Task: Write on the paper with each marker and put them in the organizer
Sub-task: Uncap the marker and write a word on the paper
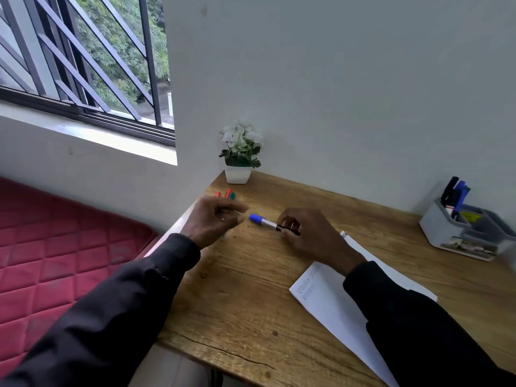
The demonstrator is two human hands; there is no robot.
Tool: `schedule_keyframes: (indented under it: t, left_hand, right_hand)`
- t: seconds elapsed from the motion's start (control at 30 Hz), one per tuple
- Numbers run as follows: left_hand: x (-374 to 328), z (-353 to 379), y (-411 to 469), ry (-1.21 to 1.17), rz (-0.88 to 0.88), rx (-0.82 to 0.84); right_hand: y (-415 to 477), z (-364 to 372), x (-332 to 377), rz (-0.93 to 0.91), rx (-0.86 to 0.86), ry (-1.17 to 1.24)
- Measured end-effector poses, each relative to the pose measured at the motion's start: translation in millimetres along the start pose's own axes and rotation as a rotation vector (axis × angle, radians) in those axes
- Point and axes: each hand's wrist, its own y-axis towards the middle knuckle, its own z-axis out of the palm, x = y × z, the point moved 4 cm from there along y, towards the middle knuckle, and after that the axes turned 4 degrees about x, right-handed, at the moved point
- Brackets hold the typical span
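Right hand (304,230) grips the blue-capped marker (264,221) by its barrel. Left hand (216,219) loosely curled, holding nothing, fingertips just beside the cap.

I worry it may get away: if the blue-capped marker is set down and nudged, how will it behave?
Its round barrel suggests the blue-capped marker would probably roll on the flat wooden desk. It looks stiff and likely light, since the right hand holds it by one end.
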Motion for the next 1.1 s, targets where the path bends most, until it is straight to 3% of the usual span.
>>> schedule_keyframes:
  t: [0.13,0.3,0.4,0.5,0.67,0.9,1.1]
  left_hand:
    - [-11.9,29.3,7.3,0.163,0.1,0.121]
    - [-35.0,59.6,10.3,0.165,0.176,0.167]
    - [-46.8,69.0,9.6,0.103,0.223,0.152]
    - [-60.4,81.4,5.6,0.069,0.277,0.183]
    - [-73.3,97.9,2.9,0.061,0.312,0.267]
    - [-72.4,98.1,3.5,0.067,0.285,0.354]
    - [-44.0,94.7,9.3,0.106,0.168,0.421]
  right_hand:
    - [-29.5,-27.6,-6.2,-0.026,-0.171,0.161]
    - [-61.3,-50.5,-21.8,0.062,-0.318,0.356]
    - [-75.7,-53.8,-33.4,0.103,-0.38,0.783]
    - [-82.8,-42.5,-29.4,0.105,-0.313,1.162]
    - [-86.4,-29.8,-18.4,0.201,-0.298,1.119]
    - [-92.2,-38.1,-18.5,0.152,-0.09,1.15]
    - [-109.3,-46.1,-33.2,0.19,-0.24,1.148]
